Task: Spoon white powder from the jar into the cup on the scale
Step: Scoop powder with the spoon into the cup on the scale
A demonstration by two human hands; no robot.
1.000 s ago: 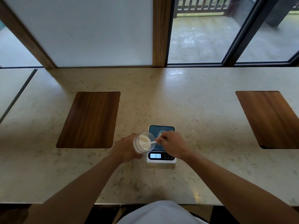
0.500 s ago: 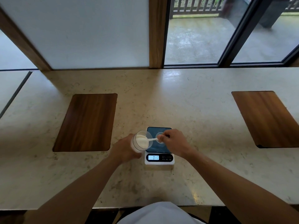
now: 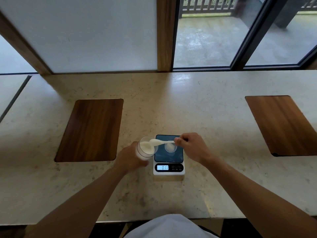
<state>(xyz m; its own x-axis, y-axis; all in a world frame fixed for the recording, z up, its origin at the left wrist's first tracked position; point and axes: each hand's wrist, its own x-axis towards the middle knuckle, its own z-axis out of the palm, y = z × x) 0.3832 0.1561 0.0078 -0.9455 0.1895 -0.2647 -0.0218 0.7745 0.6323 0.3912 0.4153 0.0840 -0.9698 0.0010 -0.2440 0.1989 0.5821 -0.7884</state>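
Observation:
My left hand [image 3: 130, 158] grips a clear jar [image 3: 145, 149] of white powder, tilted toward the right with its mouth facing the scale. My right hand [image 3: 190, 146] pinches the handle of a white spoon [image 3: 158, 142]; its bowl is heaped with powder and sits at the jar's rim. A small clear cup [image 3: 170, 147] with some white powder stands on the dark platform of the white scale [image 3: 169, 154], just right of the jar. The spoon's handle passes over the cup. The display reads 017.
The scale stands on a pale stone counter [image 3: 171, 103]. A wooden inset panel [image 3: 91, 129] lies to the left, another [image 3: 281, 124] at the right. A white wall panel and glass doors rise behind the counter's far edge.
The spoon has lifted out of the jar with a heap of powder and now sits at the rim. My right hand has drawn a little to the right. The display still reads 017.

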